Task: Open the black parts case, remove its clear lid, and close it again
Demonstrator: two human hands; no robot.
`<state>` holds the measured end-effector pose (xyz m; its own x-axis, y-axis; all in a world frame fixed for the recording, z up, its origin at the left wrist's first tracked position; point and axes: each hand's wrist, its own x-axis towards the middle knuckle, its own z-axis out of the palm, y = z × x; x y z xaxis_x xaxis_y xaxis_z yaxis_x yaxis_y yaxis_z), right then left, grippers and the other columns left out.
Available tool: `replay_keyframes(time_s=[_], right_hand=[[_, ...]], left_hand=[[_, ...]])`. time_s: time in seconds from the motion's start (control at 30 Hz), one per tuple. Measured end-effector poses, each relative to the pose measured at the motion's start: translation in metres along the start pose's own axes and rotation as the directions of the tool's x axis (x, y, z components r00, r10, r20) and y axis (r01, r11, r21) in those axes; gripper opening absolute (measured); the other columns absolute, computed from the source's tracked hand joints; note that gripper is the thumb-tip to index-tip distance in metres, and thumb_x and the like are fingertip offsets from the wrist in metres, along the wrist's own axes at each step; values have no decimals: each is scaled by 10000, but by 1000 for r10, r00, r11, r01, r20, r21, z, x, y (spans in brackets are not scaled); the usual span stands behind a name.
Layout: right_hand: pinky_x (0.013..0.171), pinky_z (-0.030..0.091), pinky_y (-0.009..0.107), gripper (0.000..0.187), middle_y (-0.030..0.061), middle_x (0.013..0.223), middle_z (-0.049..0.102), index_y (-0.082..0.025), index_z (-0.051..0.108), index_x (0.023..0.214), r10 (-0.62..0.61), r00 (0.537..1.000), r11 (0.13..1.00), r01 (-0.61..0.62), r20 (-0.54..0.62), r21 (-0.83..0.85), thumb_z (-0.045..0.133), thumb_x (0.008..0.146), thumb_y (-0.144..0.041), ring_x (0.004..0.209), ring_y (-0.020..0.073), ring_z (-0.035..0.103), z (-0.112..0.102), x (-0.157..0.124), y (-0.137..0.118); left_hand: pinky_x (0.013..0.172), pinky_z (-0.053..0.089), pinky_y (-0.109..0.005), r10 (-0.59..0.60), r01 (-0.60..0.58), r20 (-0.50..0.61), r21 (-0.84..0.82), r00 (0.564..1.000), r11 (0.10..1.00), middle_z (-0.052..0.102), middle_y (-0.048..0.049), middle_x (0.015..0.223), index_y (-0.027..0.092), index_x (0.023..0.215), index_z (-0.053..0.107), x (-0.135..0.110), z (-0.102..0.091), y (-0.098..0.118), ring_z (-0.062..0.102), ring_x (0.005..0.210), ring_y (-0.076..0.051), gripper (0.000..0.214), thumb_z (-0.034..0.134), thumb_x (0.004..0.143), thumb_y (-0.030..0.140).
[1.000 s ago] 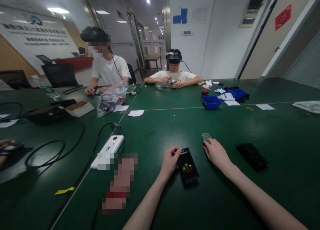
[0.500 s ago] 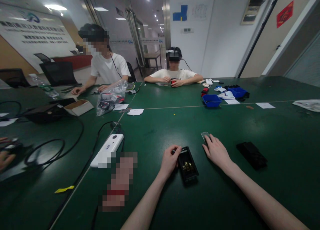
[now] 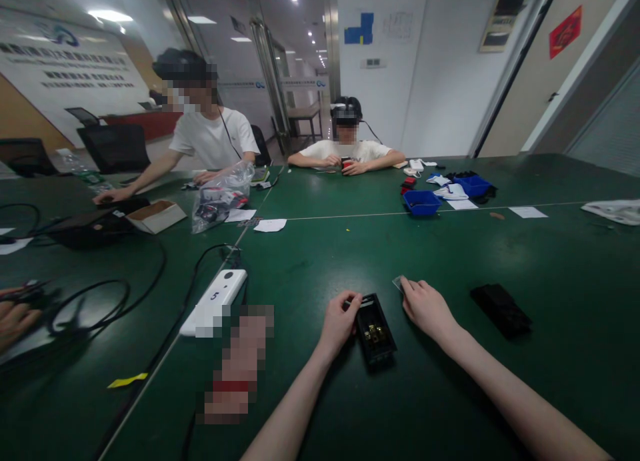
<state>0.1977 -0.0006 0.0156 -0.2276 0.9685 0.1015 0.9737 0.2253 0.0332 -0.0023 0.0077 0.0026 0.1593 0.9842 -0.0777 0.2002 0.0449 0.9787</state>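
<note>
On the dark green counter (image 3: pixel 310 261), right in front of the person, lies an open, rectangular black box (image 3: pixel 381 357) with brass-coloured metal fittings (image 3: pixel 373 334) inside. The person's hands are apart: the left hand (image 3: pixel 341 319) is pinched on the box's far left corner and covers it, while the right hand (image 3: pixel 427 306) has its fingertips closed on a small clear flat piece (image 3: pixel 398 283), hiding most of it; I can't tell whether that piece touches the counter. To the right of this hand, well apart from the box, sits a lumpy black bundle (image 3: pixel 501 309). Over on the left are a long white plastic block (image 3: pixel 226 286) marked 5, a pinkish blurred-out item (image 3: pixel 243 361) just nearer than it, a looped black cable (image 3: pixel 107 284) and a short yellow strip (image 3: pixel 127 381). At the left edge another person's hand (image 3: pixel 17 321) shows. Farther across, a crumpled clear plastic bag (image 3: pixel 220 201) stands in front of a seated person in a white T-shirt (image 3: pixel 215 131), partly blocking my view of one arm; a shallow blue plastic tray (image 3: pixel 423 204) lies toward the far right, near some white cloth (image 3: pixel 453 191).
</note>
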Motion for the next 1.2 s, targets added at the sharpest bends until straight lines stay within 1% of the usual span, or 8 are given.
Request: replay_keyframes(time_s=[0.2,0.33,0.47,0.73,0.83,1.0,1.07,1.2], right_hand=[[647,464,290,482,134,858,675,-70,385,1312,56,991,981,-77,121,181,384,839,-160,734,208,629,-13,0,-9],[660,458,294,535,115,807,671,-54,331,1356,48,995,928,-78,91,364,374,836,-173,707,197,619,-13,0,-6],[627,462,285,517,59,735,664,-109,373,1343,68,996,819,-88,58,566,383,835,-202,626,166,607,-14,0,-3],[526,451,263,467,34,765,689,-149,447,1265,125,992,668,-99,19,738,418,802,-197,509,122,566,-17,0,-4],[533,485,269,439,41,842,684,-183,447,1213,183,982,475,-136,54,869,453,775,-200,577,130,614,-19,2,-5],[565,524,290,509,20,859,644,-203,368,1161,102,976,-71,-186,193,980,580,699,-213,661,154,656,-23,1,-17],[586,529,290,553,5,841,634,-210,366,1155,42,976,-182,-202,213,962,628,668,-202,674,153,657,-23,-1,-25],[656,534,307,535,-11,807,623,-216,396,1123,1,980,-254,-194,200,948,663,659,-207,716,151,658,-19,-4,-41]], left_hand=[[344,299,-175,13,-12,8,-11,1000,1000,504,46,528,146,747,553,2,0,-2,427,338,-65,346,505,775,488],[340,290,-172,9,-9,3,-40,1000,999,510,47,542,150,763,537,2,1,-3,431,344,-65,333,517,769,483],[341,296,-173,3,-3,4,-52,1000,999,515,46,552,152,772,533,1,1,-2,435,351,-65,314,529,763,465],[345,309,-168,12,-13,-4,-56,1000,998,490,55,536,151,778,539,1,1,-1,423,359,-62,240,537,761,390],[346,317,-166,14,-14,-3,-69,1000,998,509,46,572,147,793,540,0,1,-1,428,367,-59,218,540,757,362],[356,347,-165,22,-21,8,-114,1000,993,562,18,696,140,834,537,1,1,-4,454,386,-47,225,574,726,333],[357,357,-162,26,-26,2,-120,1000,992,571,13,719,139,831,529,1,1,-4,464,388,-44,228,593,708,320],[351,372,-159,16,-16,3,-145,1000,989,591,1,753,139,825,515,0,2,0,475,384,-42,244,606,702,331]])
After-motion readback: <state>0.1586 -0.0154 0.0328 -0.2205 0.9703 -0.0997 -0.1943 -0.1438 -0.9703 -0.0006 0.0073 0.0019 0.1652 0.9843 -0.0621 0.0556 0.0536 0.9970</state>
